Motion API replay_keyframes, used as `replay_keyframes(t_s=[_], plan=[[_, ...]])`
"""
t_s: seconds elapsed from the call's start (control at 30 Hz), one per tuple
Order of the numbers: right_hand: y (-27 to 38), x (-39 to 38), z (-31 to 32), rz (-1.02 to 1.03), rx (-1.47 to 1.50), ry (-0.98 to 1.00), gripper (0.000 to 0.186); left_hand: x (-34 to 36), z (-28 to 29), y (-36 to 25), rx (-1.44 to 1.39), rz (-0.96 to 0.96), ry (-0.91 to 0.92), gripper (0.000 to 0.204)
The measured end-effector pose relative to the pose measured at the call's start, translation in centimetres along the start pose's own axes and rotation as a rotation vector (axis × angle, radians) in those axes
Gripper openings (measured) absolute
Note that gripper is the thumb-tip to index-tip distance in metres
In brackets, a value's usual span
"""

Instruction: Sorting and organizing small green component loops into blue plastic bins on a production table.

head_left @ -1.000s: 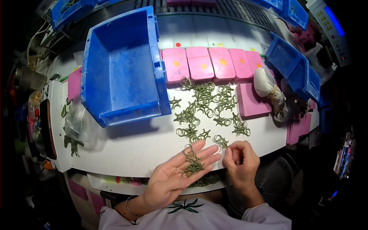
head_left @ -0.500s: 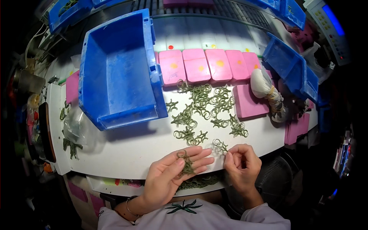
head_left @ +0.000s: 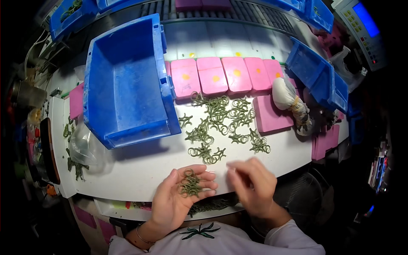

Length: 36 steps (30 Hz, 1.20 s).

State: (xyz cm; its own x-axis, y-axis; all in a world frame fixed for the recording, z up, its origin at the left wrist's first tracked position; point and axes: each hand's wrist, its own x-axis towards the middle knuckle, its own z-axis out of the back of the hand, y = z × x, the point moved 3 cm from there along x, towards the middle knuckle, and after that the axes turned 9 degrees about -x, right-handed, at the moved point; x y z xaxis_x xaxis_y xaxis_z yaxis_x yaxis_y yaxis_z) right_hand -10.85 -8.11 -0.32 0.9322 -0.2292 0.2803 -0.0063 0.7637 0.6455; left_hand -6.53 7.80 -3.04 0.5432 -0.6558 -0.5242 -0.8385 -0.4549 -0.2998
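My left hand (head_left: 170, 199) is palm up with loosely bent fingers, holding a small pile of green, rubbery-looking pieces with rings and branched ends (head_left: 191, 183). Just right of it, my right hand (head_left: 255, 185) hovers with curled fingers, smeared by motion; I cannot tell whether anything is in it. Beyond both hands, more such green pieces (head_left: 216, 110) lie in clusters on the white worktop (head_left: 127, 174). A big blue bin (head_left: 127, 93) stands left of them, with no contents visible inside.
Pink blocks (head_left: 236, 74) line the back below a roller rack (head_left: 246, 19). A white cloth bundle (head_left: 284, 92) rests at right, beside blue bins (head_left: 316, 78). A control panel (head_left: 357, 32) is top right, a plastic bag (head_left: 85, 144) at left, a drawer (head_left: 106, 206) under the worktop.
The piece pinched earlier by my right hand has left the worktop's front. My right hand has lifted and moved left toward my left hand, which has shifted left with its pile.
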Motion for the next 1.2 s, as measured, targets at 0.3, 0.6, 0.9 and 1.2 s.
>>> replay_keyframes(t_s=[0.3, 0.6, 0.9, 1.2], plan=[[-1.4, 0.5, -2.0, 0.176, -0.343, 0.034, 0.027, -0.3, 0.7, -0.5, 0.002, -0.044, -0.071, 0.051], [-0.6, 0.0, -1.0, 0.115, -0.237, 0.133, 0.046, -0.2, 0.9, -0.3, 0.022, -0.055, -0.049, 0.049], [-1.9, -5.5, -0.4, 0.591, -0.452, 0.059, 0.031, -0.7, 1.7, -0.4, -0.038, -0.099, -0.023, 0.047], [2.8, -1.4, 0.0, 0.378, 0.009, 0.075, 0.042, -0.3, 0.0, 0.6, -0.011, -0.036, -0.094, 0.045]])
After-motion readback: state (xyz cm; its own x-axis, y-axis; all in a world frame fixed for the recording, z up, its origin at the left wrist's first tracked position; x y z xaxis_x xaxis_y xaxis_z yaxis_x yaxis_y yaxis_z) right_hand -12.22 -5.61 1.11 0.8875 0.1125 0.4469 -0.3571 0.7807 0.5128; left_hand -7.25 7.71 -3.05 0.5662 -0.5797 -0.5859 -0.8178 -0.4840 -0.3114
